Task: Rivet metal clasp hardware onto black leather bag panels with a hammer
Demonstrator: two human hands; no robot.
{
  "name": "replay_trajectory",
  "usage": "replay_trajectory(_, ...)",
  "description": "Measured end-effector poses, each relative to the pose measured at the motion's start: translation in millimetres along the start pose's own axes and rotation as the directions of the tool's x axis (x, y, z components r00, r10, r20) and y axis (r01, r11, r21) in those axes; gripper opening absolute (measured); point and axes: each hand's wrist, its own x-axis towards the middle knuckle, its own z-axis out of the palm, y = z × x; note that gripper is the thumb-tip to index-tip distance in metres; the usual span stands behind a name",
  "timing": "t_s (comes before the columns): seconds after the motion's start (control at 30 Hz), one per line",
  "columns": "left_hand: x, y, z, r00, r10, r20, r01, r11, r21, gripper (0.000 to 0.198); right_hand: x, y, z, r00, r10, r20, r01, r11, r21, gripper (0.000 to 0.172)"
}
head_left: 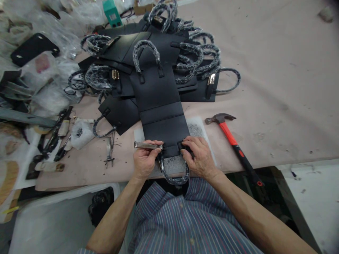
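Note:
A long black leather bag panel (164, 132) lies across a worn whitish board (202, 135), with two fold lines across it and plastic-wrapped handles at both ends. My left hand (144, 162) is closed around a metal punch (147, 145), held nearly level over the panel's left near corner, its tip beside a small slit-like mark. My right hand (200, 155) pinches a small black piece at the panel's right near edge, by the end of the near handle (175, 181); the fingers partly hide that piece. That handle curves over the board towards my body.
To the right lies a claw hammer (230, 135) with a red and black grip. Behind the panel are piled black bag pieces (159, 46) with wrapped handles. On the left are a pronged metal tool (108, 153), other hand tools and plastic bags (53, 95).

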Motion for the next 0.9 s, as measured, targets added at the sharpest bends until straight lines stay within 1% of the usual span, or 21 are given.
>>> replay_trajectory(0.1,-0.2,-1.6,-0.3,1.0,0.028,0.004,-0.028,0.999,-0.016,0.019,1.2,-1.5,-0.8,1.0,-0.015,-0.014,0.015,1.0,-0.006,0.017)
replay_trajectory(0.3,-1.2,-4.2,1.0,0.999,0.048,0.017,-0.048,0.999,0.004,0.021,1.8,-0.3,-0.9,0.999,-0.037,-0.02,0.036,0.999,-0.021,0.017)
replay_trajectory(0.6,0.3,-4.0,2.4,0.994,0.104,0.041,-0.105,0.994,0.008,0.02,0.8,1.2,0.7,0.999,-0.033,-0.022,0.033,0.999,-0.023,0.017)
replay_trajectory(0.7,-1.3,-5.3,1.2,0.989,0.134,0.055,-0.136,0.99,0.04,0.02,0.2,2.5,1.7,0.999,-0.031,-0.02,0.031,0.999,-0.022,0.017)
replay_trajectory(0.9,-5.6,-9.3,-1.9,0.984,0.173,0.048,-0.178,0.977,0.122,0.019,0.2,1.4,0.5,0.999,-0.028,-0.018,0.028,0.999,-0.024,0.018)
